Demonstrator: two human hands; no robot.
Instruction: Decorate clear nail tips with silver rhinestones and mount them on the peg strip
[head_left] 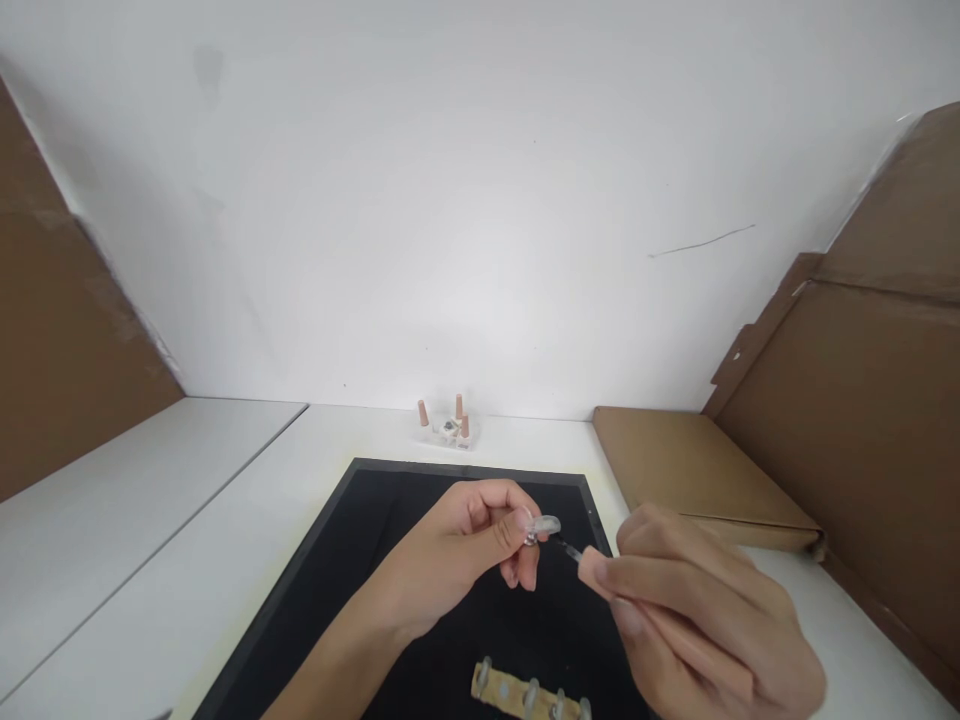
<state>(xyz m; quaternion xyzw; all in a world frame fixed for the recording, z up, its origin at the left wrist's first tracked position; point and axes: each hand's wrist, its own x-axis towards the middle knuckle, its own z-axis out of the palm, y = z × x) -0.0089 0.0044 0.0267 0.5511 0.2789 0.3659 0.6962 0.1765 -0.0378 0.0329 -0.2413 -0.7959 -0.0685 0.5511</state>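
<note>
Between thumb and fingers, my left hand (480, 540) pinches a small clear nail-shaped piece (546, 524) with a shiny metallic bit under it. My right hand (705, 610) is closed on a pinkish brush handle (595, 572); its thin brush tip points left and sits at or very near the clear piece, though actual contact cannot be made out. Below the hands, a tan strip (506, 690) bearing several upright clear pieces lies on the black mat (300, 610), cut off by the bottom edge of the view.
A clear holder (442, 438) with pink-capped bottles stands behind the mat, against the white wall. To the right lies a flat cardboard box (697, 460). Brown cardboard panels (885, 400) rise on both sides. A seam runs across the white table (112, 560) at left.
</note>
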